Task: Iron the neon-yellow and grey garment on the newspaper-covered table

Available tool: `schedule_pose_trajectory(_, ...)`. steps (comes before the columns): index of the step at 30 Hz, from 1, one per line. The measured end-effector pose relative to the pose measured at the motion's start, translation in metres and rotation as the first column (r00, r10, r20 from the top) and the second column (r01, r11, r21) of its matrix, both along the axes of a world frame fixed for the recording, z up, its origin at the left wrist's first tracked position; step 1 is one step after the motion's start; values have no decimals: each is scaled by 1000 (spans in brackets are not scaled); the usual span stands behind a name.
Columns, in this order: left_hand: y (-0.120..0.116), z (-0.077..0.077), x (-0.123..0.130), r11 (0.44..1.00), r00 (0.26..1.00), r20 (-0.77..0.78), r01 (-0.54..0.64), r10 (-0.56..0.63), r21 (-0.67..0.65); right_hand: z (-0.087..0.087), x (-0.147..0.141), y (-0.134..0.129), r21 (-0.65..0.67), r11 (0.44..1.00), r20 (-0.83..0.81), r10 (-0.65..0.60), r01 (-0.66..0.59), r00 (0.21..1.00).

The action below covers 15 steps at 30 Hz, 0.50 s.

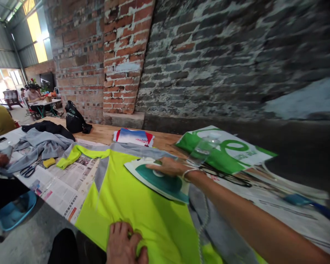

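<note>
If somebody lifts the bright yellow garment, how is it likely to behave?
The bright yellow garment would likely flop: its cloth wrinkles softly beside the left hand. Lifting it may jostle the iron, which seems to rest on it.

Place: a workshop, apparently for garments, in a shed-like building.
Walls: bare, rough grey brick wall (198, 58) on the right, patchy with mortar; an orange-red brick pillar (123, 55) left of it; grey corrugated metal siding (0, 44) far left.
Window: tall translucent yellow panels (37, 35) set high on the far left.
Floor: plain grey concrete floor (48, 220).
Worktable: long pale wooden table (104, 134) spread with printed newspaper sheets (63, 179).
Garment work: white-and-teal clothes iron (159, 181) on a neon-yellow and grey top (126, 194); dark-handled metal scissors (29, 171) to the left.
Far left: people seated around another light-topped table (50, 102) with green legs.
</note>
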State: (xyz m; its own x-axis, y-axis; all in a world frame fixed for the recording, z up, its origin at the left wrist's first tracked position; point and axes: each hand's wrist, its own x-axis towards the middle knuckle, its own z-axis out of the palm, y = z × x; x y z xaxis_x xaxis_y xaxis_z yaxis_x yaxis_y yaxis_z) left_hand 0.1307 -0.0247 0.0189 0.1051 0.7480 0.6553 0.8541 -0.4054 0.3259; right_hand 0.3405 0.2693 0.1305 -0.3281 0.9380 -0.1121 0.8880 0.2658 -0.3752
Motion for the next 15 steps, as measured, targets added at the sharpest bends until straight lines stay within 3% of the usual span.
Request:
schedule_pose_trajectory(3, -1, -2, -1, 1000, 1000, -15, -11, 11, -20, 0, -3, -35, -132, 983, -29, 128, -131, 991)
schedule_pose_trajectory(7, -4, -10, -2, 998, 999, -34, -38, 36, -40, -8, -5, -62, -110, 973, -44, 197, -201, 979)
schedule_pose_trajectory(12, -12, -23, 5, 997, 998, -62, -32, 28, -65, -18, -8, -49, -73, 991, -49, 111, -114, 993)
schedule_pose_trajectory(14, -16, -23, 5, 994, 998, 43, 54, -50, -99, -17, -12, -41, -44, 998, -13, 39, -39, 999)
schedule_pose_trajectory(15, -17, -20, 1, 987, 978, 191, 108, -84, -117, -16, -14, -37, -32, 999, 14, 5, -4, 1000)
